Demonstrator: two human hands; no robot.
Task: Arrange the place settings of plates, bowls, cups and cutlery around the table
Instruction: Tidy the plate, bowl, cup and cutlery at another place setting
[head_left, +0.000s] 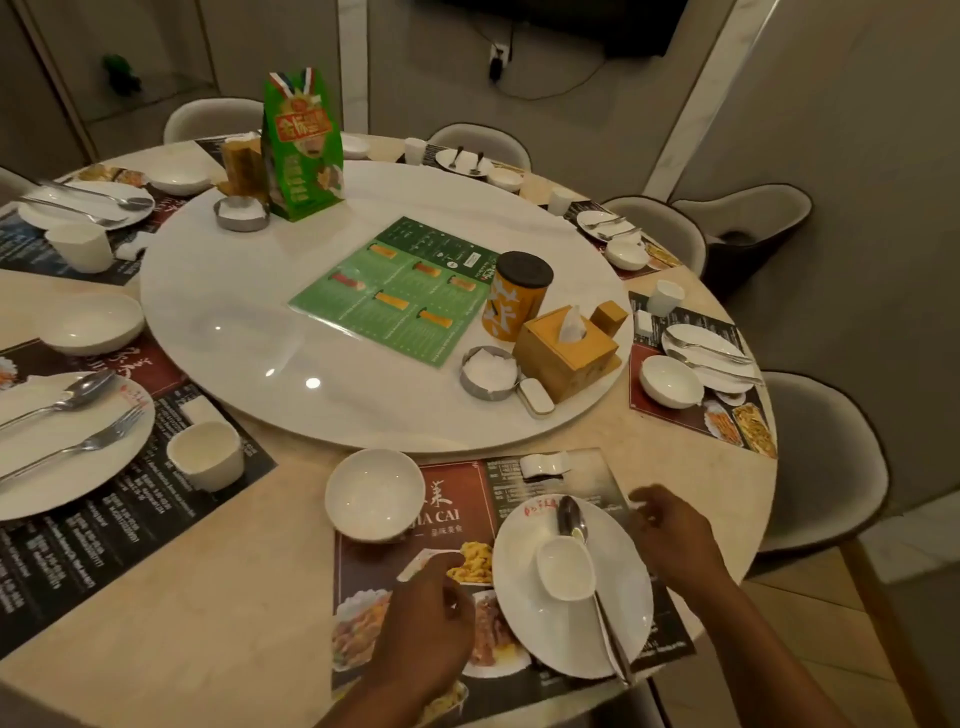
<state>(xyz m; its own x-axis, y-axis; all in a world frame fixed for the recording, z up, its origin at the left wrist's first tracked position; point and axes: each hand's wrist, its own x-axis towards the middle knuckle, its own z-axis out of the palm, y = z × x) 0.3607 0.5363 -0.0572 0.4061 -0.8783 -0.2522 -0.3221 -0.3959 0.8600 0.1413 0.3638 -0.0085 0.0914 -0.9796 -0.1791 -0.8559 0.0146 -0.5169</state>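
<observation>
Glossy round white plate (545, 636) bears a slender metal spoon (571, 519).

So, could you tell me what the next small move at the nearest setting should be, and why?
Probably the right hand lifts the white ceramic spoon off the plate into the bowl: it lies over the metal spoon, and the neighbouring plate on the left carries only metal cutlery.

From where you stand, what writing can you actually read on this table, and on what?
"IA CAI": nearest placemat, its start hidden behind the bowl.
Green bag: gold characters, too blurred.
Orange canister: white character, unclear.
Green menu: too small.
Plate: red stamp, unreadable.
</observation>
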